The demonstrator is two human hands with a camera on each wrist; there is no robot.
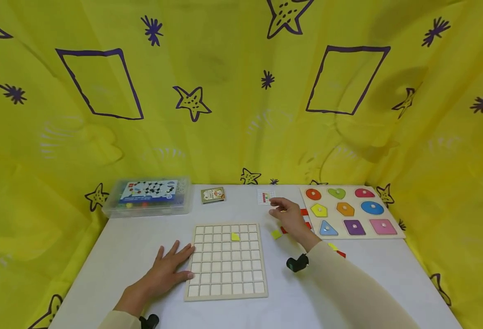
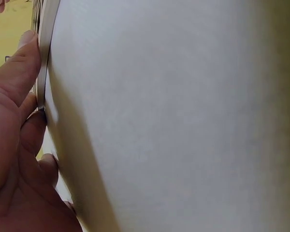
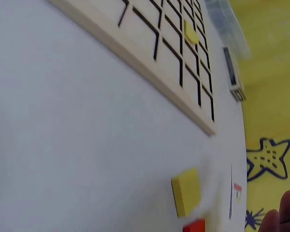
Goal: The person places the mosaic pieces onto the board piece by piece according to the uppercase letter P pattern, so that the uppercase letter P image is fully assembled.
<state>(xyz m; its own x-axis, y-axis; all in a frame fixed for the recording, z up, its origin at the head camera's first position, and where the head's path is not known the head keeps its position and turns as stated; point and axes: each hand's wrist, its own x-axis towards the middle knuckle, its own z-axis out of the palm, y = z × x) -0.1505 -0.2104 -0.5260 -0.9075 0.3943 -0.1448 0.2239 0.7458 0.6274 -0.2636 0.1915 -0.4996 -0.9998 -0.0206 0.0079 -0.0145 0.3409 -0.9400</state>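
Observation:
A pale wooden grid board (image 1: 226,260) lies flat on the table, with one yellow piece (image 1: 235,236) in its upper part. My left hand (image 1: 165,269) rests palm down at the board's left edge, fingers spread; its thumb touches the rim in the left wrist view. To the right of the board, my right hand (image 1: 290,218) hovers with thumb and fingers apart, nothing visible between them. Just beyond its fingertips is a small printed card (image 1: 266,197). Below the hand lie a loose yellow block (image 3: 186,192) and a red block (image 3: 195,226); the hand and forearm partly hide other pieces.
At the right stands a shape puzzle board (image 1: 350,212) with colored knobbed pieces. A clear plastic case (image 1: 147,198) sits at the back left, beside a small card box (image 1: 213,195). More yellow and red pieces (image 1: 341,253) lie beside the right sleeve. A yellow curtain (image 1: 225,137) encloses the table.

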